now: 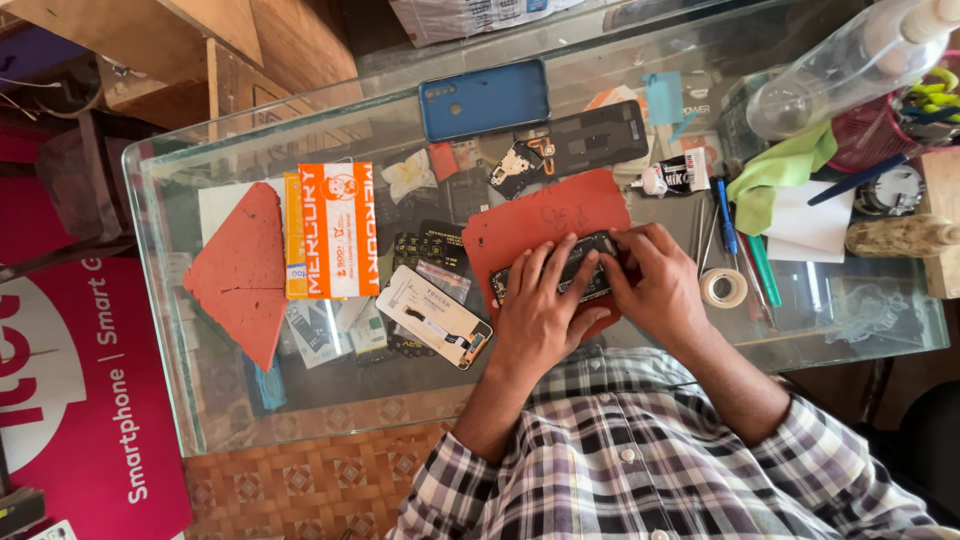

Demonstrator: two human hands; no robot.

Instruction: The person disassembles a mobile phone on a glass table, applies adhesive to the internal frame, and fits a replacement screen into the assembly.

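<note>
Both hands are at work on a dark phone (560,272) that lies flat on the red mat (560,215), towards the mat's near edge. It looks like a fitting or pressing step on the opened handset, though the part under the fingers is hidden.

The left hand (540,310) comes in from the mat's near side with its wrist low. Its fingers are spread across the phone's length, and its grip is closed on the body, pinning it to the mat. The right hand (660,285) reaches in from the mat's right edge with its fingers curled over the phone's right end. This grip is also closed on the phone, with the fingertips bearing down close together.

Any further work here calls for steady, even pressure from the left hand while the right works in small, exact touches at that end.

Beyond the mat's far edge lie a blue back cover (484,98) and a dark phone frame (600,135). To the mat's left are an orange box (332,230) and a pale phone panel (433,315). Just right of the mat — near the right hand — sit a roll of tape (722,287) and a blue-handled screwdriver (724,215). All of it rests on a glass tabletop (300,400).
</note>
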